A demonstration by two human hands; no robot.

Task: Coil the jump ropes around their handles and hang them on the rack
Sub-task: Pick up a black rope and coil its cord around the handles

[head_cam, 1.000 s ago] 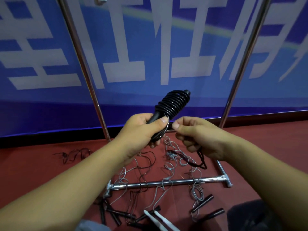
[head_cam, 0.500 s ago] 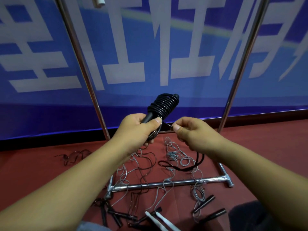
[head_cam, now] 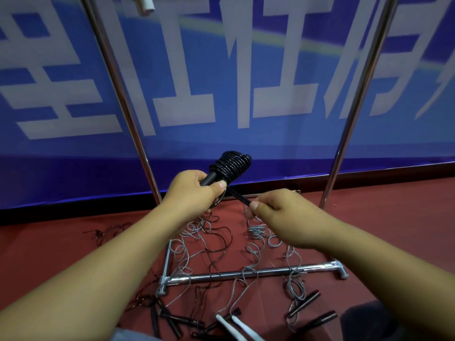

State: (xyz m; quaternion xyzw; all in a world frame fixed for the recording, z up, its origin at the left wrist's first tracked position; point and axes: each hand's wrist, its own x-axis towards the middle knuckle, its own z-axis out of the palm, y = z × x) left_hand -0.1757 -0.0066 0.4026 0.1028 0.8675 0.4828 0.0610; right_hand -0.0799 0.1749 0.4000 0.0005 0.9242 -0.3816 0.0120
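Left hand: the left hand (head_cam: pixel 197 190) is clenched round the black handles (head_cam: pixel 209 177) of a jump rope, thumb laid across the front, holding them tilted up and to the right.
Coil: the black coiled rope (head_cam: pixel 231 165) sits in tight turns around the upper part of the handles, just above the fist, in front of the blue banner (head_cam: pixel 246 70).
Right hand: the right hand (head_cam: pixel 278 212) pinches the black free end (head_cam: pixel 240 196) of that rope between thumb and forefinger, drawn taut from the base of the coil.
Step, as judged: the tail is being secured; hanging is not yet done.
Handling, rope: judged light, thin, flexible and somewhat springy; the glossy turns look slippery and likely to loosen if tension drops.
Handling, handles: judged stiff and slim, the sound place for a firm hold, below the coil.
Where to hold: keep the fist on the bare handles and the pinch close to the tail's tip.
Rack: two chrome uprights (head_cam: pixel 128 114) rise left and right; the base bar (head_cam: pixel 246 274) lies on the red floor (head_cam: pixel 394 230) near the person. The top rail is out of view.
Remaining ropes: loose grey and dark cords (head_cam: pixel 204 242) lie tangled over the base bar, with black handles (head_cam: pixel 305 302) and white handles (head_cam: pixel 234 327) nearest the viewer.
Risk: loose cords could snag underfoot.
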